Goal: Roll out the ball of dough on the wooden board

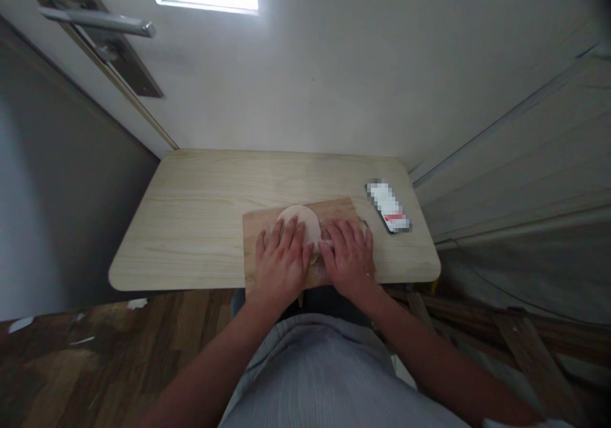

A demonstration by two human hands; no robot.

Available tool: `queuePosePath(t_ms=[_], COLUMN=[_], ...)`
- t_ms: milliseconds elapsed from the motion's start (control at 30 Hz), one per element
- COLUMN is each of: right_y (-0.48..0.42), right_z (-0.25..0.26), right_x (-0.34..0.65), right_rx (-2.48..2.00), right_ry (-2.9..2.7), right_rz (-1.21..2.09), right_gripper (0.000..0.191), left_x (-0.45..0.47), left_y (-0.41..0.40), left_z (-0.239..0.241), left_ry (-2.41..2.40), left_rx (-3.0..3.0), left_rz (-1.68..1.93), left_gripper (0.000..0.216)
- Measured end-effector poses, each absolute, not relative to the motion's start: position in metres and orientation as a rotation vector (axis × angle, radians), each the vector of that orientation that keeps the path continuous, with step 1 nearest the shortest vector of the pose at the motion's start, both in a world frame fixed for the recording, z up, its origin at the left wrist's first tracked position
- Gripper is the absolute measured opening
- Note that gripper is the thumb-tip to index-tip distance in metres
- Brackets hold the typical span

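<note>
On a wooden board (260,224) lies a pale, flat round disc (311,221), its material not clear from here. My left hand (281,259) rests palm down over the disc's left and near part, with its fingers spread. My right hand (351,253) lies on the right side of the board, fingers stretched forward, its thumb close to the disc's right edge. Between the two thumbs are small brownish bits or marks, too small to name. A thin metal ring (363,221) shows at the board's right edge, partly behind my right fingers.
The board sits at the front edge of a light wood-grain table (191,224). A phone (389,206) with a blurred screen lies to the right. Behind stands a white door (310,84) with a lever handle (98,21). Paper scraps (137,303) lie on the floor at left.
</note>
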State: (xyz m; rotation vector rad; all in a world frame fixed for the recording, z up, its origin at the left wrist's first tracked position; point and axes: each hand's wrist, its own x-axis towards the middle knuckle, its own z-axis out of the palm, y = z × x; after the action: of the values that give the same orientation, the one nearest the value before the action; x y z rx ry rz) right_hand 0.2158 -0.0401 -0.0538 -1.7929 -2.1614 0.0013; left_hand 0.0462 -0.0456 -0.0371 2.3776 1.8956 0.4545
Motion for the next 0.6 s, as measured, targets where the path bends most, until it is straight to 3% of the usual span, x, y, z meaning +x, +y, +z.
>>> queuePosePath(t_ms=[600], right_y=[-0.086], right_z=[-0.071], right_x=[0.226], right_rx=[-1.635], right_ry=[-2.14], right_rz=[0.032], right_gripper=[0.044], left_x=[0.043], left_y=[-0.104], left_z=[-0.049], left_ry=[1.773], left_rx=[2.445], left_rz=[0.554], left_gripper=[0.056])
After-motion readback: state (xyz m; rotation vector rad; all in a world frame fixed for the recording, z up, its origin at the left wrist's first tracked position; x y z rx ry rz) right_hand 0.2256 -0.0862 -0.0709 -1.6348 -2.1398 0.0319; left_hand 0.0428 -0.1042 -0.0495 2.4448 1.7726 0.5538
